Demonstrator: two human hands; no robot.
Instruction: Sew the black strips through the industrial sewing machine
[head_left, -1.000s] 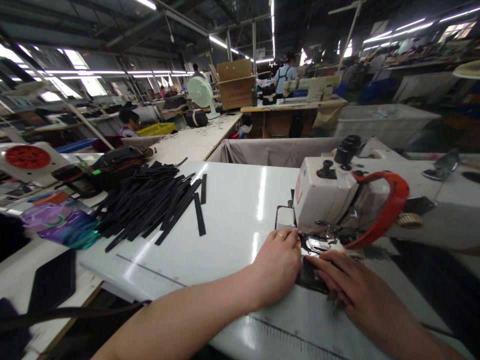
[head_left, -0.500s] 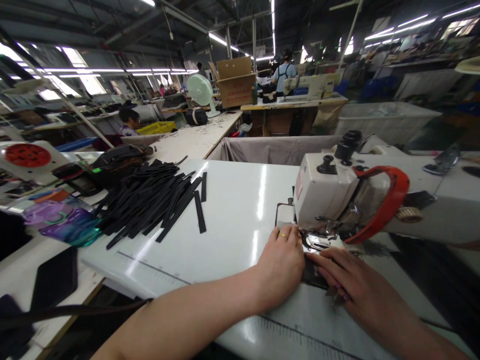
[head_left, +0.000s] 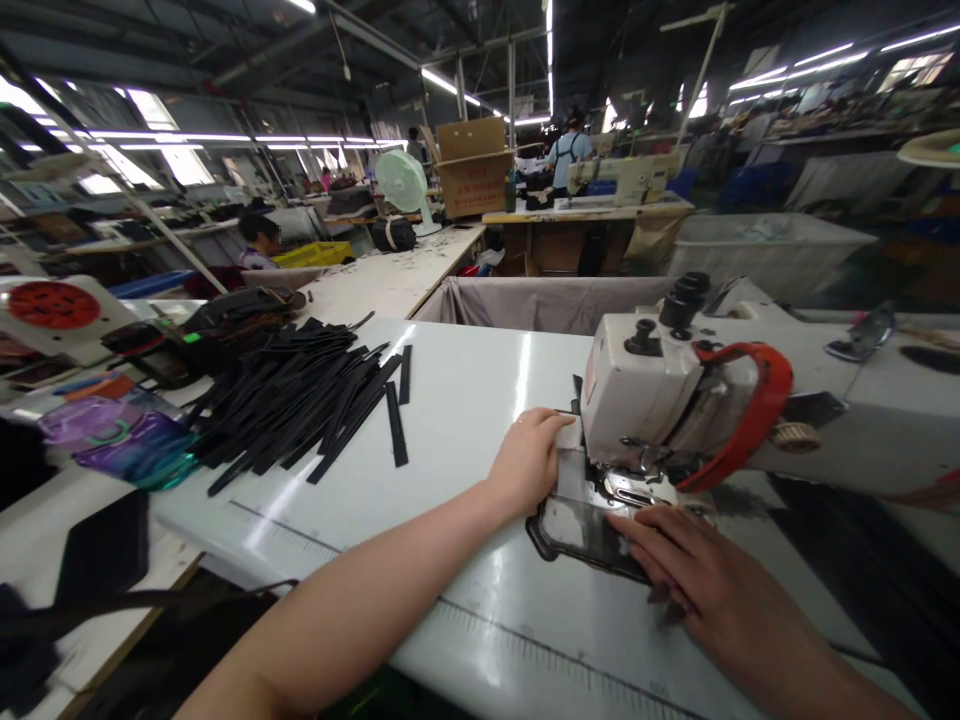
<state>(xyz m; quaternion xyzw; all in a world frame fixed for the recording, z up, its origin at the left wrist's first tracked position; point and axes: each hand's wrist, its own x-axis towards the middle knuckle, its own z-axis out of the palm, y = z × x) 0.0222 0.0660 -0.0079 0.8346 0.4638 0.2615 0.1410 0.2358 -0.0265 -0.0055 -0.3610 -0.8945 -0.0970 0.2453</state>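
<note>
A white sewing machine [head_left: 652,395] with an orange guard [head_left: 757,420] stands on the glossy white table [head_left: 465,400]. A flat black piece [head_left: 577,530] lies under its presser foot. My right hand [head_left: 675,555] rests flat on the near end of this piece, fingers stretched out. My left hand [head_left: 529,460] has reached to the left side of the machine head, fingers curled at the plate beside the needle; what it grips, if anything, is hidden.
A heap of black strips [head_left: 300,400] lies on the table's left part. Coloured packets [head_left: 120,445] and a dark bag [head_left: 232,315] lie further left. A grey cloth bin [head_left: 555,300] stands behind the table. Other people work at far benches near a fan [head_left: 401,185].
My left hand has lifted off the black piece and moved up and left to the side of the machine head, uncovering the piece. My right hand stays on it.
</note>
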